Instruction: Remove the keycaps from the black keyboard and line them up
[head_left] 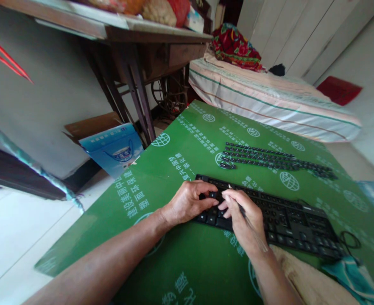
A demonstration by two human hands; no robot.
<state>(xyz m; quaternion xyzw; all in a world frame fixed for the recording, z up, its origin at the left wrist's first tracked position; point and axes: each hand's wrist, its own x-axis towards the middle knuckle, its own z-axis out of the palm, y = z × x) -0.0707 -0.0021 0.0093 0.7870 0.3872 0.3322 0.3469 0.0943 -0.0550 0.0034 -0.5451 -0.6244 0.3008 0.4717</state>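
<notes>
A black keyboard (288,222) lies on a green printed board (187,254). My left hand (187,202) rests on the keyboard's left end, fingers curled down onto the keys. My right hand (246,220) is closed around a thin dark tool (236,199) whose tip points at the keys beside my left fingers. Rows of loose black keycaps (269,159) lie on the board beyond the keyboard.
A wooden table (136,46) with bags on top stands at the back left, a blue carton (113,148) at its foot. A mattress with striped bedding (269,101) lies behind the board. The keyboard's cable (350,239) curls at the right.
</notes>
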